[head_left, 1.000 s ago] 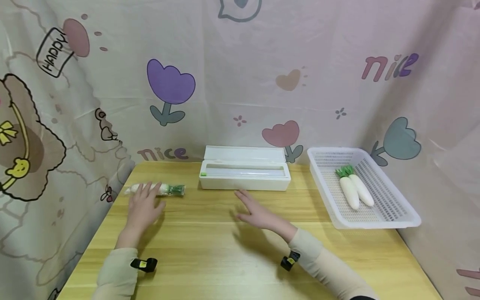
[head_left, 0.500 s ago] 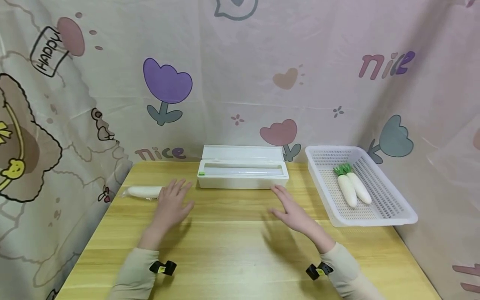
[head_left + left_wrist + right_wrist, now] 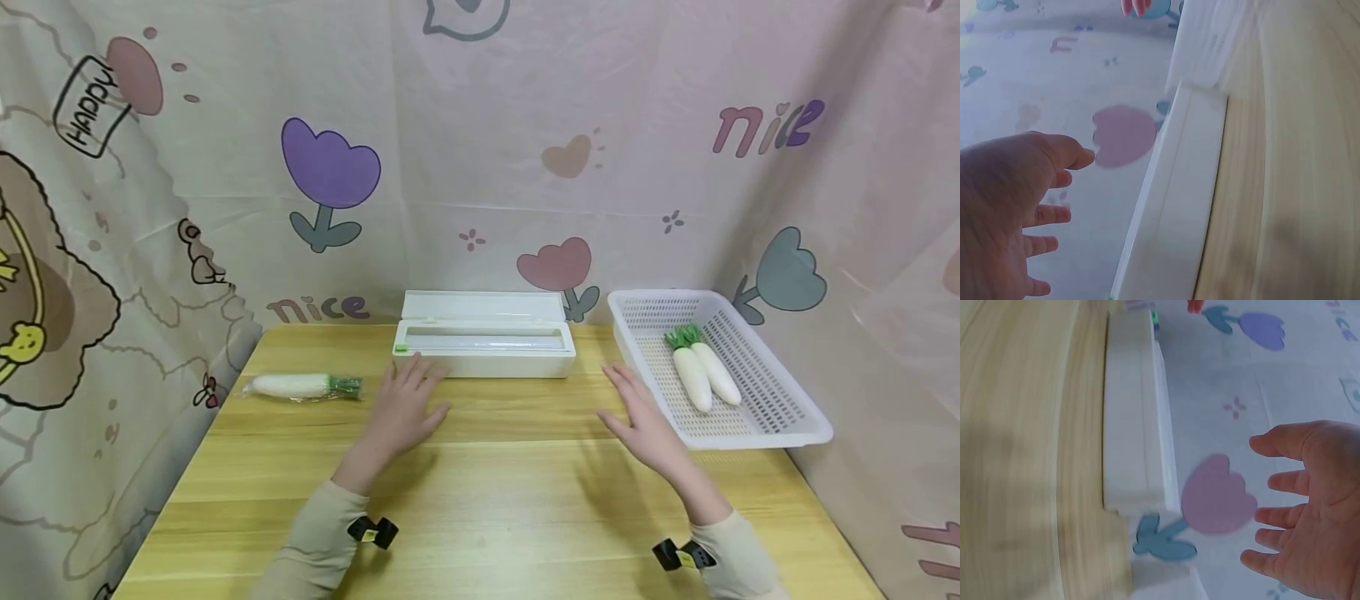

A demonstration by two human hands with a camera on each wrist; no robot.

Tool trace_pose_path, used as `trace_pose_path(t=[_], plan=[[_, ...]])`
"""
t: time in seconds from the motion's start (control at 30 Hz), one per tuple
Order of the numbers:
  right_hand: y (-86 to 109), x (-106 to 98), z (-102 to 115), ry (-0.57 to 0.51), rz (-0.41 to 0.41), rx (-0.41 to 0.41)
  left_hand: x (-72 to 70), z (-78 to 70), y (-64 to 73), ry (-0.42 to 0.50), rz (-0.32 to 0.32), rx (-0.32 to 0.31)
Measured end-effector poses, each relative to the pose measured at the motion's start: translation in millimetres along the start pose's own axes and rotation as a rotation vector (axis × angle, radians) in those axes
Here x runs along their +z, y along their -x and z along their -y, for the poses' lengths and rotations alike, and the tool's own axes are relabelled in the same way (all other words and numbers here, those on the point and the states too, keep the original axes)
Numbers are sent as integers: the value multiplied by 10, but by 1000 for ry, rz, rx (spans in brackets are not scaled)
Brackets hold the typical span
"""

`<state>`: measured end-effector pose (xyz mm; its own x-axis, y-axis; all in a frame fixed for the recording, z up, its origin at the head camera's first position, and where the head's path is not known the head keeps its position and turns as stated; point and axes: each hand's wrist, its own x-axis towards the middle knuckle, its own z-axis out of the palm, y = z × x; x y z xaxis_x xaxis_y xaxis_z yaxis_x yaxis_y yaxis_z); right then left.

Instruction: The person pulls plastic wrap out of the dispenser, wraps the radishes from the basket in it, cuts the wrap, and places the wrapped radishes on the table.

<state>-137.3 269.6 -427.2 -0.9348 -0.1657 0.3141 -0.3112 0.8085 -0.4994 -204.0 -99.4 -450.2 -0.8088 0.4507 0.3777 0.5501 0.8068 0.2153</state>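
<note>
My left hand (image 3: 405,412) hovers over the table with fingers spread, its fingertips overlapping the lower left of a white cling film box (image 3: 487,365) in the head view. That box has its lid up and a roll showing inside. To the right, my right hand (image 3: 647,429) is also raised with fingers apart, close by the left side of a white plastic basket (image 3: 795,427). Both hands hold nothing. Two white radishes (image 3: 692,379) with green tops lie in the basket. Left of my left hand, a radish wrapped in clear film (image 3: 292,386) rests on the table.
The wooden table (image 3: 480,517) ends at the back against a patterned cloth (image 3: 465,125), which also hangs on both sides. The basket sits at the table's back right, partly over the right edge. Small black cameras are strapped to both wrists.
Both hands have moved right. My left hand has left its place over the wrapped radish and come to the front of the film box; my right hand has shifted from the box towards the basket.
</note>
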Motion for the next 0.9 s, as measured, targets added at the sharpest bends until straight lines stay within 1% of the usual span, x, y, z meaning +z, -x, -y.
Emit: trace_pose_path(t=[0.07,0.17,0.3,0.4,0.5,0.57,0.7,0.77,0.87,0.9], plan=[[40,-58,-57,17,-37,-9,36,-75,-43,6,-2,24],[99,-133,-136,25,-60,10,100,-161,-108,20,1,48],[150,-216,-221,9,-51,73,208,-217,-201,43,4,50],[145,-231,-279,7,-62,86,298,-214,-272,52,-3,37],[104,-203,-328,23,-87,66,394,-173,-349,50,-35,35],[65,-172,-354,33,-97,55,463,-128,-405,40,-71,41],[-36,-81,-389,45,-100,58,576,-18,-523,33,-150,59],[-111,-19,-400,50,-110,37,618,45,-575,25,-182,58],[-252,90,-412,54,-154,-31,662,148,-637,15,-219,52],[-300,125,-411,52,-166,-52,669,180,-654,16,-220,42]])
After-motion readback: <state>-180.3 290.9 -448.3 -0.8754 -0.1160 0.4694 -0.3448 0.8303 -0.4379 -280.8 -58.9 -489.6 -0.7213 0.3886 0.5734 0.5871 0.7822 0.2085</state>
